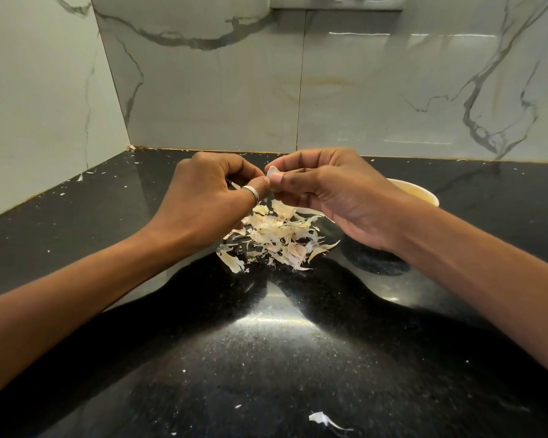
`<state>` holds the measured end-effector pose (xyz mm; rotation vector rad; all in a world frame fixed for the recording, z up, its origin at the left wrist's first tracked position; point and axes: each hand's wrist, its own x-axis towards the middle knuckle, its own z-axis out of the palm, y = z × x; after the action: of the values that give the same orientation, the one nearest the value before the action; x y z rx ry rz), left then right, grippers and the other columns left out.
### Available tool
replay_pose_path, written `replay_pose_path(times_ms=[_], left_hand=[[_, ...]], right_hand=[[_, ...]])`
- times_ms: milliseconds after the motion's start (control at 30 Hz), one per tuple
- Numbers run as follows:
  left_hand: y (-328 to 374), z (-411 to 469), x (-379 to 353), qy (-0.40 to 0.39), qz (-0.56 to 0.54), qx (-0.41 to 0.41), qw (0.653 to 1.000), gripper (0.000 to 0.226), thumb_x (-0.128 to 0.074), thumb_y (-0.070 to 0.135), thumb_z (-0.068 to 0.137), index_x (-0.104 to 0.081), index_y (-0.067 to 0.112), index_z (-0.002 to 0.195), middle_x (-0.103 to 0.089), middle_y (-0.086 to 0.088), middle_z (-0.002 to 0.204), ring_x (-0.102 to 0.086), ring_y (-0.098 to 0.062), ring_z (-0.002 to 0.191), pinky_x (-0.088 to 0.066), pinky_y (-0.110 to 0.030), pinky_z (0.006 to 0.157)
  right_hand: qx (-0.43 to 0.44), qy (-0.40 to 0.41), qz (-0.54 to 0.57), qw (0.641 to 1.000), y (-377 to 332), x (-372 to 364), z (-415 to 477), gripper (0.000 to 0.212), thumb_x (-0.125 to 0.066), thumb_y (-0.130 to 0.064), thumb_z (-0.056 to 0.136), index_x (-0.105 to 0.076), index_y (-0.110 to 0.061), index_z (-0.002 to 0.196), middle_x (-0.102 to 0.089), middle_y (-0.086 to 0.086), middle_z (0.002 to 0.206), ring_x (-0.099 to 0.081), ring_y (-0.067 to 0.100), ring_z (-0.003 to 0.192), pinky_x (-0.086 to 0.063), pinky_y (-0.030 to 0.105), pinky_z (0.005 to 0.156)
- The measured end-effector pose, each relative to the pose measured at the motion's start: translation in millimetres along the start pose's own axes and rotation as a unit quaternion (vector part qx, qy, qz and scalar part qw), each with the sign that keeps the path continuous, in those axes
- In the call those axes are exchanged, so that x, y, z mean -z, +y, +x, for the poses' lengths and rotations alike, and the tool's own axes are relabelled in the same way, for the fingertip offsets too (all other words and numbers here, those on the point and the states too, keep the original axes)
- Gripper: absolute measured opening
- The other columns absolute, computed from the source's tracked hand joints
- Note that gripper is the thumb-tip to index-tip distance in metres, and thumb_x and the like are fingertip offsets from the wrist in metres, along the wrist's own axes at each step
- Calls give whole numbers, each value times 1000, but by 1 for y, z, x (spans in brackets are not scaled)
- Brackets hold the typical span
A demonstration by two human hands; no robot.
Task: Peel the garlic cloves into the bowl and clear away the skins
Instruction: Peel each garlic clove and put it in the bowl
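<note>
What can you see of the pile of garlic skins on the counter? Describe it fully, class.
The pile of garlic skins is a loose heap of thin, papery flakes, cream to pale yellow, some pinkish, curled and torn. It lies on the black speckled counter, below the left hand and right hand, which seem held above it. Stray flakes lie at its edges. The bowl stands to its right.

The counter (pixel 266 358) is glossy black, flecked all over with fine pale speckles. The heap of garlic skins (pixel 276 235) is cream with faint pink tinges. Right of the heap, the bowl (pixel 415 191) is pale cream. Above the heap, the clove (pixel 272 172) is whitish and the ring (pixel 252 192) silver. Behind the heap, the wall tiles (pixel 361 90) are white with grey marble veins.
</note>
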<state>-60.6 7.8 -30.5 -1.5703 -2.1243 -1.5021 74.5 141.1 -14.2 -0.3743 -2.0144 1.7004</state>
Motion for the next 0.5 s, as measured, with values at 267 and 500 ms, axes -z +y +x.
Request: replay_pose_path(times_ms=[267, 500], left_hand=[[-2, 1, 2, 6, 25, -6, 1000, 12, -74, 24, 89, -73, 22, 77, -70, 3, 65, -68, -14, 56, -62, -42, 59], [-2, 4, 3, 33, 14, 26, 999, 12, -70, 21, 89, -72, 17, 78, -67, 1, 64, -65, -11, 51, -60, -31, 51]], right_hand=[[-25, -18, 12, 999, -3, -1, -2, 17, -71, -2, 92, -73, 6, 107, -74, 16, 96, -68, 20, 83, -58, 23, 72], [-29, -9, -17, 999, -5, 3, 0, 16, -69, -3, 92, -76, 2, 105, -69, 7, 92, -63, 14, 77, -56, 21, 73]])
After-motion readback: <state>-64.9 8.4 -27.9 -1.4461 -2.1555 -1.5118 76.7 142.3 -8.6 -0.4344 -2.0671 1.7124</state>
